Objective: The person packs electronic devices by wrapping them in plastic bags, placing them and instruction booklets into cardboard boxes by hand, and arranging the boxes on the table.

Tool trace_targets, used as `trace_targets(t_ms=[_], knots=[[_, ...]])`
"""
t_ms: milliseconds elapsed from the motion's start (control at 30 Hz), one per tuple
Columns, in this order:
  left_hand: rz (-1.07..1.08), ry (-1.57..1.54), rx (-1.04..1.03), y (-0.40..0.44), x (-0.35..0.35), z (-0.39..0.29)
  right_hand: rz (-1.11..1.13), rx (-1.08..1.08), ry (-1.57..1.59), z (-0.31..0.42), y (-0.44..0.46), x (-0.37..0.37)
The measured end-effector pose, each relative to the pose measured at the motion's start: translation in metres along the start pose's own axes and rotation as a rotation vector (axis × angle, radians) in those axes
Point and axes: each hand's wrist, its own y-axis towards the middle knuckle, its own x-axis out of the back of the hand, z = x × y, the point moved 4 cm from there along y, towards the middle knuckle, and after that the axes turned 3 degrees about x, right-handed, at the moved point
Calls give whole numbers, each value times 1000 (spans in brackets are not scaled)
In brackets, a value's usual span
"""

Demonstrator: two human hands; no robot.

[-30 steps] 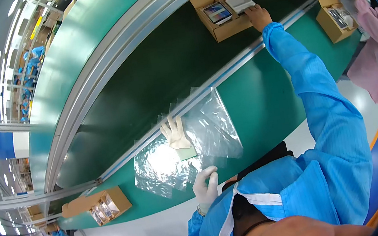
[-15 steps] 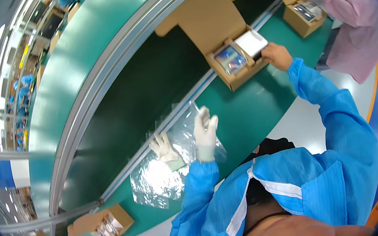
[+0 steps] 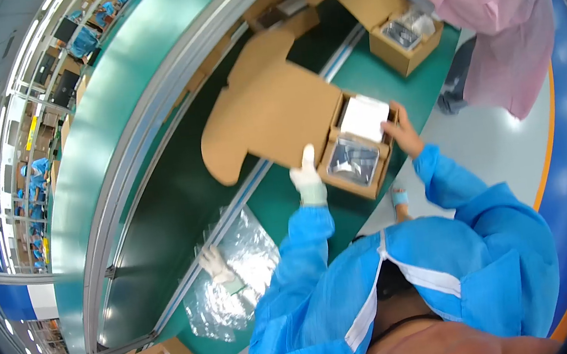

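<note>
**Gripping an open box (image 3: 349, 187) near the edge of the green table (image 3: 419, 91)**

The right-side wall of the box is grasped by the bare right hand (image 3: 404, 132), with the thumb brought in against or just beside the white block (image 3: 364, 116). The left hand (image 3: 308, 179), gloved in white, is held at the opposite side, close to the lid (image 3: 282, 109); its fingers are partly hidden, so whether the cardboard is pinched or merely touched cannot be told. The box is seen over the table, its lid spread across the metal rail (image 3: 342, 54) and the dark belt (image 3: 165, 257). Whether its base is rested or raised cannot be told. Inside, 2 items are carried: the white block and a dark flat item (image 3: 353, 162) with a shiny surface.

Trouble could be caused by uneven support: if most weight were borne by 1 hand, the box might be tilted and the flat item shifted. The lid could be snagged or creased on the rail by dragging. Footing could be lost on the plastic bags (image 3: 253, 242), where a loose glove (image 3: 216, 263) is lying, or at the table's edge.
</note>
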Motion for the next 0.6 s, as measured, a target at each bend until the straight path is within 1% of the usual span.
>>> trace_targets(t_ms=[67, 133, 200, 233, 267, 300, 333, 367, 400, 433, 467, 500, 533, 567, 600], knots=[[-42, -26, -3, -24, -17, 3, 12, -92, 101, 11, 2, 17], [-25, 25, -66, -58, -46, -30, 57, -124, 207, 48, -4, 35], [42, 75, -136, -86, -87, -76, 46, -9, 186, 99, -6, 61], [65, 113, -217, -98, -109, -102, 48, 65, 164, 132, -3, 73], [133, 179, -332, -102, -128, -126, 51, 141, 142, 164, 2, 83], [162, 28, -311, -101, -148, -144, 25, 222, 122, 189, 14, 92], [233, -12, -451, -97, -170, -166, -1, 300, 103, 214, 28, 100], [251, -7, -525, -94, -195, -193, -4, 373, 142, 246, 44, 103], [290, -54, -551, -80, -215, -214, -9, 444, 180, 276, 62, 105], [381, -137, -557, -66, -239, -237, -66, 437, 192, 293, 85, 110], [456, -103, -560, -43, -257, -256, -128, 439, 200, 308, 106, 116], [424, 144, -838, -22, -274, -277, -163, 465, 294, 323, 117, 119], [320, 481, -1022, 8, -294, -295, -196, 503, 390, 334, 125, 122], [399, -201, -879, 9, -324, -320, -137, 734, 101, 331, 129, 137], [302, -92, -697, 47, -341, -336, -123, 744, 99, 332, 125, 139]])
